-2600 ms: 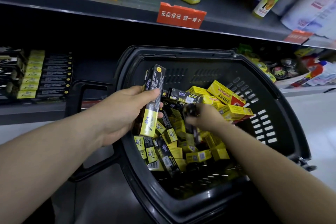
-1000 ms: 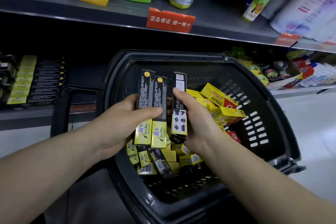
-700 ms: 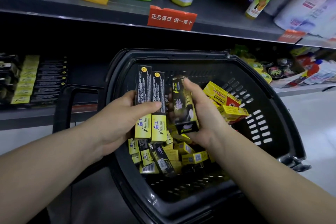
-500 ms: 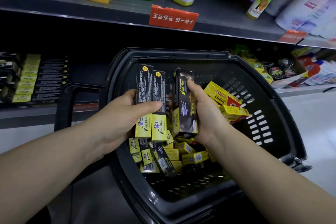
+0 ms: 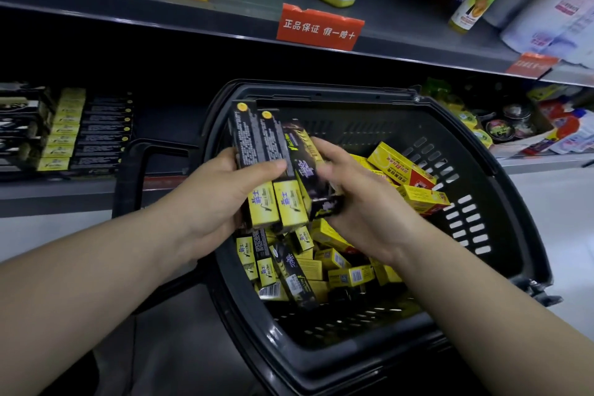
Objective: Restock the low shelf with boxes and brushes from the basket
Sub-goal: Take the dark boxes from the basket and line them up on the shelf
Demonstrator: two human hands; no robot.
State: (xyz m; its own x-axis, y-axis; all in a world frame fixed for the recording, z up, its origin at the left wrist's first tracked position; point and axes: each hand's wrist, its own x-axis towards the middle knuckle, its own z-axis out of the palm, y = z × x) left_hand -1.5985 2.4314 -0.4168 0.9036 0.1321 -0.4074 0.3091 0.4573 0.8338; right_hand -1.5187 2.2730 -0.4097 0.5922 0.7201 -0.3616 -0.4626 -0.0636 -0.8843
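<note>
A black plastic basket [image 5: 501, 202] stands in front of me, holding several black-and-yellow boxes [image 5: 289, 270] and yellow-and-red boxes [image 5: 401, 165]. My left hand [image 5: 221, 199] grips two long black-and-yellow boxes [image 5: 262, 170] side by side, upright above the basket. My right hand [image 5: 356, 199] holds a third such box [image 5: 313, 170], tilted, pressed against the right side of those two. The low shelf [image 5: 64, 190] at the left carries a row of the same boxes [image 5: 83, 132] lying flat.
The basket's handle [image 5: 131, 177] sticks out to the left, in front of the low shelf. An upper shelf [image 5: 225, 19] with bottles and a red label [image 5: 319, 27] overhangs the basket. Tins and packets [image 5: 508, 125] crowd the low shelf at the right.
My right hand turned its box over and brought it left against the two in my left hand. Earlier, my left hand held a single box while my right dug in the basket.
</note>
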